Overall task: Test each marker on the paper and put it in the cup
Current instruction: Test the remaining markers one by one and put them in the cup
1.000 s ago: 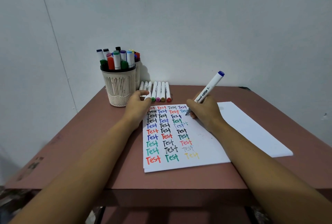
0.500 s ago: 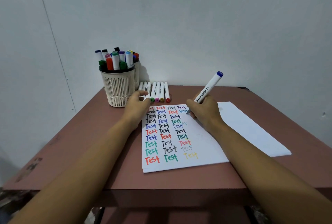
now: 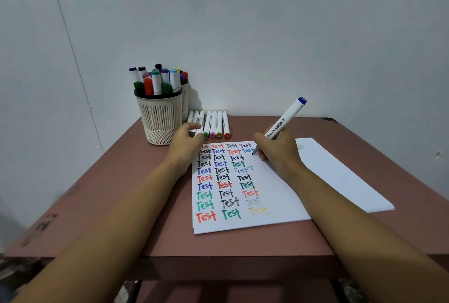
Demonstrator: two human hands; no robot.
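Holding much as half a second ago, the right hand grips the marker, fingers curled round its lower barrel. Its long axis slants, with the tip down-left on the paper beside a blue "Test" and the blue cap up and to the right. The left hand rests loose-fingered on the paper's far-left corner, near the cup on the table.

The blue-capped marker is gripped in the right hand, tilted up to the right, tip down on the paper. The paper's a white sheet with colourful rows of "Test", lying flat near centre. The ribbed cream cup sits far left, stuffed with upright markers. A row of loose markers lies flat just right of it.
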